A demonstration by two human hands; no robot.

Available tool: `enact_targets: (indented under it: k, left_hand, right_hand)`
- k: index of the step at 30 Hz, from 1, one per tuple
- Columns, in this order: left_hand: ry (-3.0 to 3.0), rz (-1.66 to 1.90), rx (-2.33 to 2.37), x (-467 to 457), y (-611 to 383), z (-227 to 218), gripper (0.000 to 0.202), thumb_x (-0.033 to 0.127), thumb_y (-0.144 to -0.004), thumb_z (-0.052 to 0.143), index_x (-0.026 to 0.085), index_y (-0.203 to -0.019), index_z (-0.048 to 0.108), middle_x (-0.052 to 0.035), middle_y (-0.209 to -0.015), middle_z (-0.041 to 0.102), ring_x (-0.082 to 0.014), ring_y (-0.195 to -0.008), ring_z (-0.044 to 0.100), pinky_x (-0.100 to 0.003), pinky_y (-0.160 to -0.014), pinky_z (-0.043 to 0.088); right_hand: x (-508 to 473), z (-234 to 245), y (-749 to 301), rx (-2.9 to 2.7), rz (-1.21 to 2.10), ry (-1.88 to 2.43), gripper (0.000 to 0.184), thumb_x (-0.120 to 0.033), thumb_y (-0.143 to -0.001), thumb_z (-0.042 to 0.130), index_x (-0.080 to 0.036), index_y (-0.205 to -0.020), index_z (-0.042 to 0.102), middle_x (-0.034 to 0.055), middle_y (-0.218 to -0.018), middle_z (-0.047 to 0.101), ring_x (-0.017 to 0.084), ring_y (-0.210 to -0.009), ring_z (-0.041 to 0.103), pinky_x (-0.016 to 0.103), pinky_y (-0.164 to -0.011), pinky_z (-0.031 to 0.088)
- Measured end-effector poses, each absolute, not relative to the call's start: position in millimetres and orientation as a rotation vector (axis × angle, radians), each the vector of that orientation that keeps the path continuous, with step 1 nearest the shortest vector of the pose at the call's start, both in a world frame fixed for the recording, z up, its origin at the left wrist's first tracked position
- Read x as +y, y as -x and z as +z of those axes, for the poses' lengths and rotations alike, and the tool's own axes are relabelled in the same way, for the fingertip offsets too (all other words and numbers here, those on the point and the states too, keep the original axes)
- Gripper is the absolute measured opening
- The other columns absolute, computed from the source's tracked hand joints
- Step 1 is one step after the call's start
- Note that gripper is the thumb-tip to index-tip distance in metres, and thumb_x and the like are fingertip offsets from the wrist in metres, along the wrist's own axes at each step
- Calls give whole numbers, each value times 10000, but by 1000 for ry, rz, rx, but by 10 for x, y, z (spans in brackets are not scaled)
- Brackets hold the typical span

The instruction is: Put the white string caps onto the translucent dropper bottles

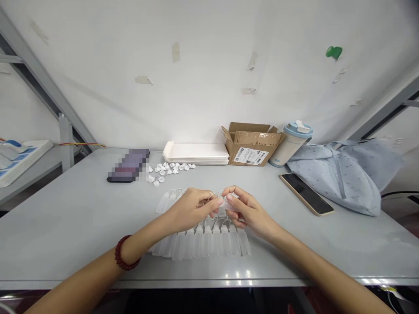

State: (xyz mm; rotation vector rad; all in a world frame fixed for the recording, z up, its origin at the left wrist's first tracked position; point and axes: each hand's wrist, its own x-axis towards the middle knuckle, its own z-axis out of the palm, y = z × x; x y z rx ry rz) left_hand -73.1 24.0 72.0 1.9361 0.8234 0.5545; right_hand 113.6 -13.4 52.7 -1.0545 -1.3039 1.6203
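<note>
My left hand [193, 208] and my right hand [246, 210] meet at the middle of the grey table [72, 222]. Both pinch one small translucent plastic bottle [222, 205] between their fingertips. Just below the hands a row of several similar clear bottles [203, 242] lies side by side on the table. A few more lie behind my left hand [168, 198]. A scatter of small white caps [168, 170] sits farther back. A dark red bead bracelet [122, 255] is on my left wrist.
A dark phone [129, 165] lies back left, a stack of white sheets [196, 152] and an open cardboard box [250, 144] at the back. A blue-lidded cup [291, 144], a second phone [306, 193] and a light blue bag [343, 174] are to the right.
</note>
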Motion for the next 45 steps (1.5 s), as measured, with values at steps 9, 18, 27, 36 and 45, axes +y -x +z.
enact_targets:
  k: [9,18,27,36,45]
  left_hand:
    - [-1644,556,831,324,756,736,368,435,-862,521,138,-651,575,-11,-598,608,-119,-529,587,-232,-552,468]
    - [-2111,976,760,194,740,707,137,251,-857,558,155,-864,655,-48,-802,676,-147,-717,604,-255,-662,501]
    - [-1777,661,851,239,746,771,325,377,-903,478,141,-743,634,-26,-696,668,-124,-610,621,-223,-585,497]
    - [-1751,575,873,233,729,764,411,425,-892,479,154,-589,539,20,-478,555,-111,-514,569,-217,-578,457]
    - [-2150,743,963,169,704,713,296,341,-901,494,157,-683,572,8,-602,594,-111,-545,517,-217,-492,351]
  right_hand:
    - [-208,518,-1163,-1689,719,1205,231,-370,-857,564,-197,-1000,616,27,-727,600,132,-569,495,260,-507,387]
    - [-199,538,-1179,-1584,941,1184,366,-490,-875,492,-158,-876,646,-38,-465,456,102,-411,418,242,-429,321]
    - [-199,558,-1156,-1516,1118,1158,340,-467,-844,553,-147,-929,628,-34,-554,480,94,-464,437,244,-464,344]
    - [-214,495,-1140,-1641,970,1195,342,-453,-906,451,-147,-969,590,-57,-486,449,97,-428,441,237,-458,348]
    - [-173,509,-1160,-1592,1117,1205,359,-492,-917,401,-172,-798,512,-85,-458,402,76,-377,412,223,-446,335]
